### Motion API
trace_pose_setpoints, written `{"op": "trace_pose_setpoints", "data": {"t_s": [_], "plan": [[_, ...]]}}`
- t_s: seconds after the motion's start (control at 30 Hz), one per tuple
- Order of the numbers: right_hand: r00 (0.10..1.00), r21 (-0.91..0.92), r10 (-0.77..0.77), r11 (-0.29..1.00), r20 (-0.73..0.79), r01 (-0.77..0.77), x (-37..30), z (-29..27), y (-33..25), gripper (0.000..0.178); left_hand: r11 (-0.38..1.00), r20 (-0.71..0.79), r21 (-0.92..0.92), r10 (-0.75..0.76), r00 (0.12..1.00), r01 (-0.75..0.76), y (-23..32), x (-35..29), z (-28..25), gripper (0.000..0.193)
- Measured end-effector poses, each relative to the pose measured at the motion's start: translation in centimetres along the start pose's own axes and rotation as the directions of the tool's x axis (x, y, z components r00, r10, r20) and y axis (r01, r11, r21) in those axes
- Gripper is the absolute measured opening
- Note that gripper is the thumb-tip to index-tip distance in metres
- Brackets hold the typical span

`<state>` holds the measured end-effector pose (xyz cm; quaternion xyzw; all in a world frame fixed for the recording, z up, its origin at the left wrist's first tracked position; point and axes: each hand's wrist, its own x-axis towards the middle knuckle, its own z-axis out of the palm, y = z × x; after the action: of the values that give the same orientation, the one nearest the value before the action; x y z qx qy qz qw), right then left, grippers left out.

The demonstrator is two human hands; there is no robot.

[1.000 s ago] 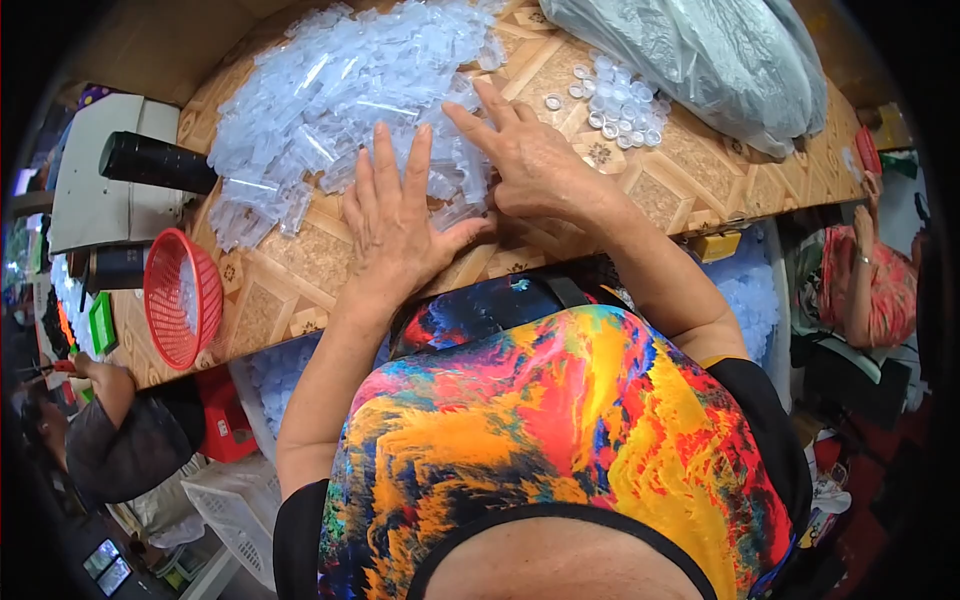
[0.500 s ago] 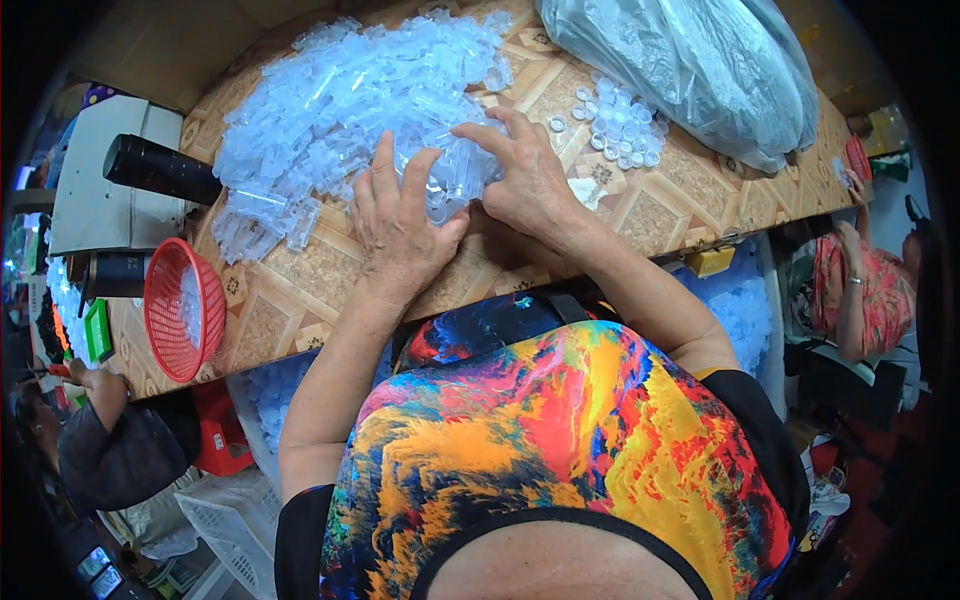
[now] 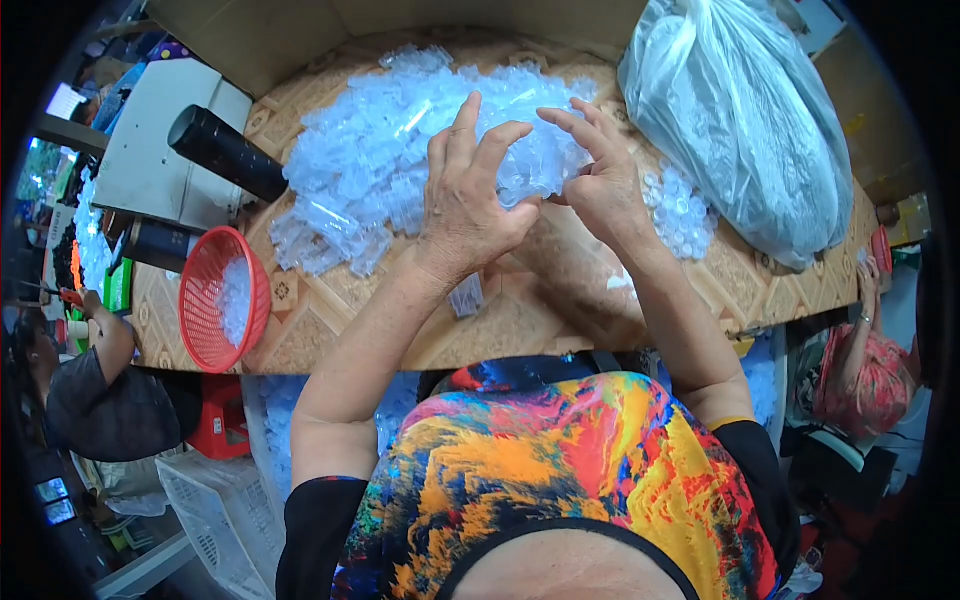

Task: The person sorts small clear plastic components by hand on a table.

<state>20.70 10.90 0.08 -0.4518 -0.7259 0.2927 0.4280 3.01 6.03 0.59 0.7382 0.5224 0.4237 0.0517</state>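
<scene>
A heap of clear plastic pieces (image 3: 385, 130) covers the far middle of the table. At its near edge my two hands work close together. My left hand (image 3: 465, 195) has its index and middle fingers raised and spread, with its thumb reaching toward the right hand. My right hand (image 3: 612, 190) holds its index finger out, while its thumb and lower fingers close on something too small to make out. Clear plastic lies between and behind the fingers. Several small round clear caps (image 3: 682, 215) lie right of my right hand. A loose clear piece (image 3: 466, 297) rests beside my left wrist.
A red plastic basket (image 3: 258, 300) with clear pieces stands at left. Beyond it are a black cylinder (image 3: 225, 150) and a white box (image 3: 165, 140). A large grey plastic bag (image 3: 740, 130) fills the far right. Other people (image 3: 110, 400) sit at both sides.
The view has shifted, so the table sits lower and further right. Both hands stay together at the heap's near edge. A loose clear piece now shows near my left wrist.
</scene>
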Motion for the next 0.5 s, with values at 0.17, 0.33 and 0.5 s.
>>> {"op": "trace_pose_setpoints", "data": {"t_s": [0.17, 0.33, 0.5], "plan": [[0.945, -0.07, -0.205, 0.971, 0.253, 0.229, 6.4, 2.2, -0.9, 0.086, 0.969, -0.062, 0.246, 0.004, 0.998, 0.012, -4.3, 3.3, -1.5, 0.086], [0.841, 0.15, -0.187, 0.98, 0.507, 0.127, 15.5, 2.0, 0.7, 0.081, 0.944, 0.141, 0.29, -0.204, 0.969, 0.157, -9.5, 7.2, -4.0, 0.089], [0.979, 0.09, 0.19, 0.976, 0.072, -0.196, 24.0, 1.9, 6.2, 0.038, 0.968, 0.152, -0.068, -0.229, 0.962, 0.241, -17.7, 15.6, -5.1, 0.083]]}}
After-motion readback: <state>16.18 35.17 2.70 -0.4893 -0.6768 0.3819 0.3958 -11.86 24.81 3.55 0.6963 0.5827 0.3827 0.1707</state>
